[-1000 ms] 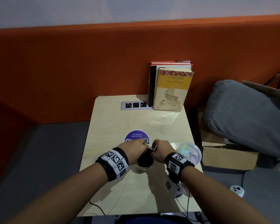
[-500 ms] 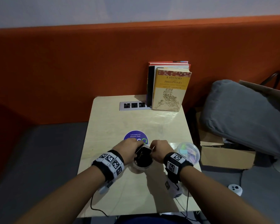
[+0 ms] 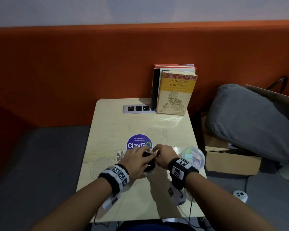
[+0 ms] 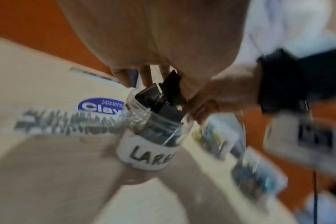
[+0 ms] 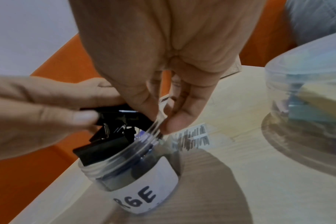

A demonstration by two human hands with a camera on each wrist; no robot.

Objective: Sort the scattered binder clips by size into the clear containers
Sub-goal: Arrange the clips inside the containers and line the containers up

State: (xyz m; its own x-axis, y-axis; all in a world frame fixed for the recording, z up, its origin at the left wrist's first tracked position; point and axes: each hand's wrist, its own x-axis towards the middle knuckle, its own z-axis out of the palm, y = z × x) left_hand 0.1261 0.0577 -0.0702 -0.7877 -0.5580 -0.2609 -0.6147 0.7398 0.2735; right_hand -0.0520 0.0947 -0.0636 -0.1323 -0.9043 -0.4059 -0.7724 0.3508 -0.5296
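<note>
Both hands are now meeting over the clear jar (image 5: 136, 171) labelled LARGE on the worktop (image 3: 140, 124). The left hand (image 3: 137, 160) is pinching a black binder clip (image 5: 113, 118) at its overfull mouth; the right hand (image 3: 163, 155) is gripping the rim. Large clips look nearly sorted.

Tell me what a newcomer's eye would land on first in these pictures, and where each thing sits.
First, both hands meeting at the table's near middle over the clear jar labelled LARGE, heaped past its rim with black binder clips; the left hand pinches a clip at the top while the right hand pinches the rim. Next, the yellow book standing at the table's far edge against the orange wall. At the right edge sits a second clear container of coloured clips.
</note>
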